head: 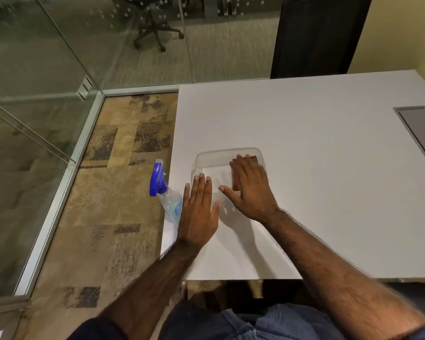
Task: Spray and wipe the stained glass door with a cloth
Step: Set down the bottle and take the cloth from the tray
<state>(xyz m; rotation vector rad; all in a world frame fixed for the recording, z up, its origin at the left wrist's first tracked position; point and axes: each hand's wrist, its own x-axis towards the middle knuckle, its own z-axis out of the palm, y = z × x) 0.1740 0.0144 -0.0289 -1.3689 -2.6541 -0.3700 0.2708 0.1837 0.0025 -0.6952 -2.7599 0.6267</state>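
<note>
**Both hands flat at the counter edge**

Glass walls (35, 77) run along my far left, meeting a metal floor track beside patterned carpet (113, 192). At the white counter (304, 168) edge lies the spray bottle (168, 200), blue trigger pointing away, on its side and partly hidden by my left hand (199, 212). That hand rests flat, fingers straight and together, gripping nothing. Just right, a clear tray (221, 159) sits on the counter. My right hand (252, 192) lies over it, fingers spread, palm down on something orange-brown that I cannot identify. A black chair (319, 35) stands beyond.
</note>
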